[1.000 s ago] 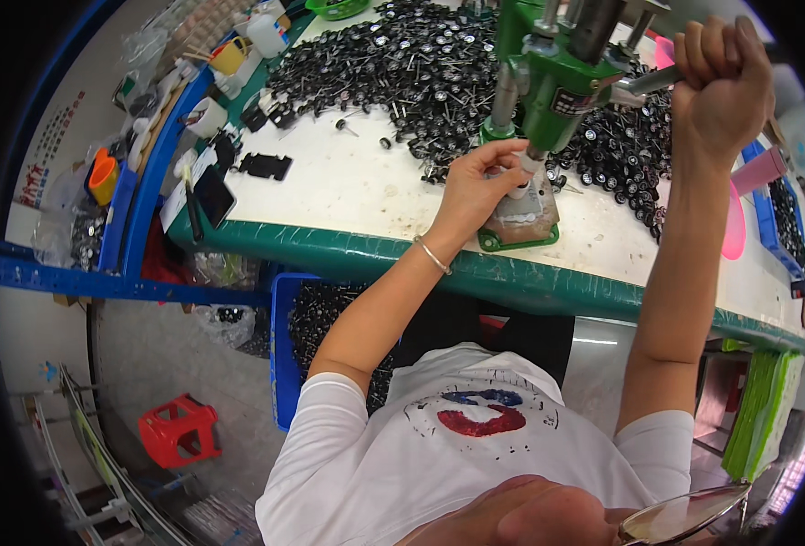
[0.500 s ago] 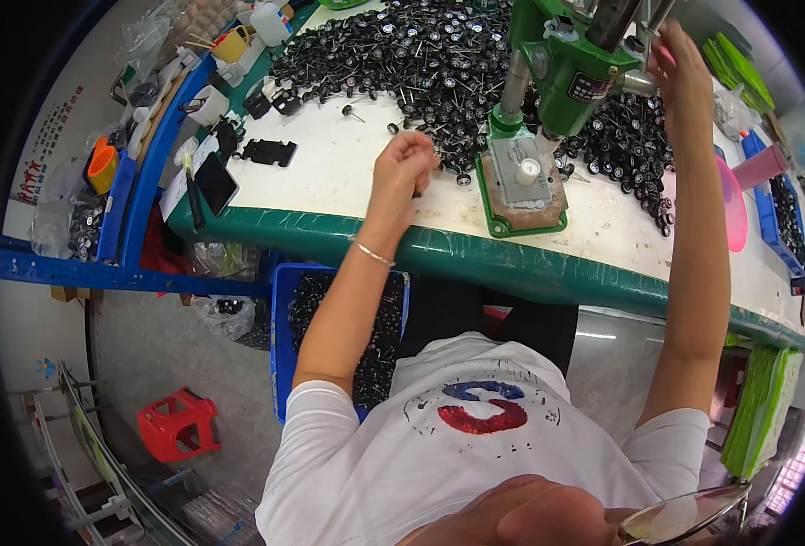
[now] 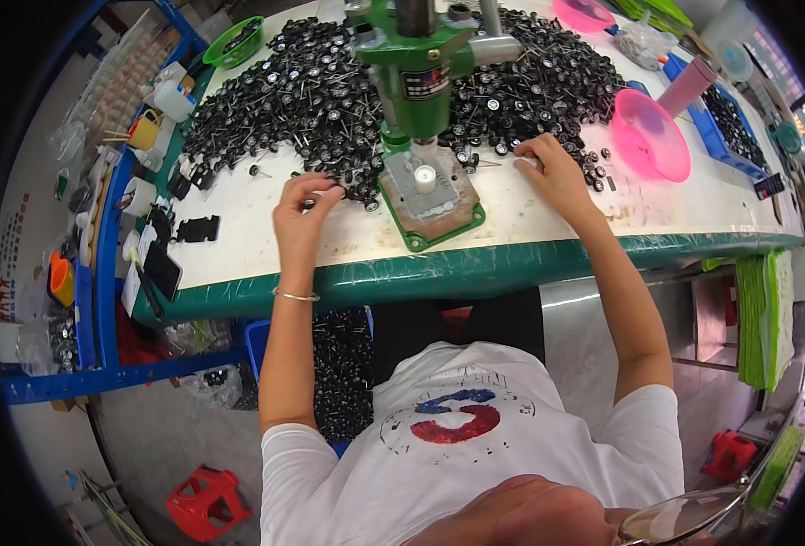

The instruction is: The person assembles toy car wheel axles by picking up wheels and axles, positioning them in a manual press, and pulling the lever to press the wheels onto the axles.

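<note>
My left hand (image 3: 302,209) is over the white tabletop, left of a green press (image 3: 419,91), its thumb and fingers pinched together. A dark bit shows beneath those fingers, too small to name. On the press base (image 3: 439,227) stands a small white round fixture (image 3: 425,178), directly under the press head. My right hand (image 3: 555,177) is right of the press at the near edge of a heap of small black wheels on metal axles (image 3: 316,100). Its fingers are bent, with thumb and forefinger apart, and I see nothing held between them.
A pink bowl (image 3: 662,146), a pink bottle (image 3: 690,86) and a blue tray of black parts (image 3: 725,127) stand at right. At left lie a flat black part (image 3: 198,229) and a phone (image 3: 162,270). A green basket (image 3: 235,42) is behind. The table's green edge (image 3: 402,276) runs before me.
My right hand has come down from beside the press's upper right to the wheels on the table. My left hand stays pinched near the tabletop. The whole view has shifted.
</note>
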